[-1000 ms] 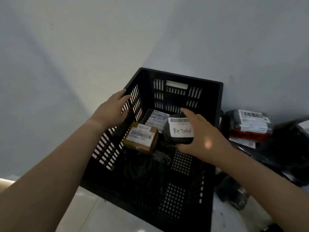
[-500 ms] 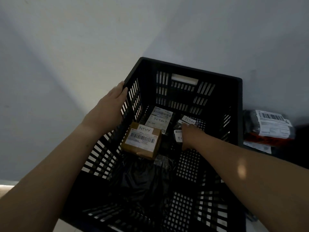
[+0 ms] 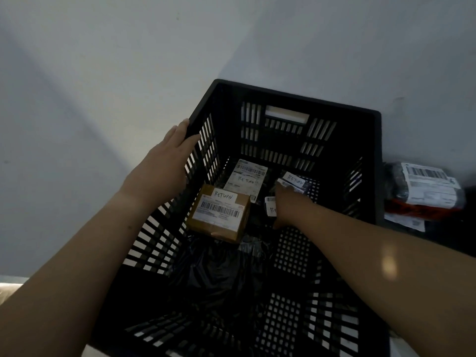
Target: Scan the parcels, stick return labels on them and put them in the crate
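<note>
Ahead of me two pale grey walls meet in a corner; the left wall (image 3: pixel 90 86) lies partly in shadow; the right wall (image 3: pixel 360 42) bears a small dark smudge (image 3: pixel 398 99); a beige strip (image 3: pixel 9 292) shows low at my left, too little to identify; pale floor (image 3: pixel 88 351) shows at the bottom.

Logged dim, cool bluish light throughout. Noted two plain pale-grey walls meeting at an angle: left wall (image 3: pixel 77 104) somewhat brighter low down and crossed by a broad diagonal shadow band, right wall (image 3: pixel 360 42) flatter and bluer. Marked a small dark scuff (image 3: pixel 399 99) on the right wall. Recorded a pale surface (image 3: pixel 92 353) at bottom edge; floor or bench not told apart.
</note>
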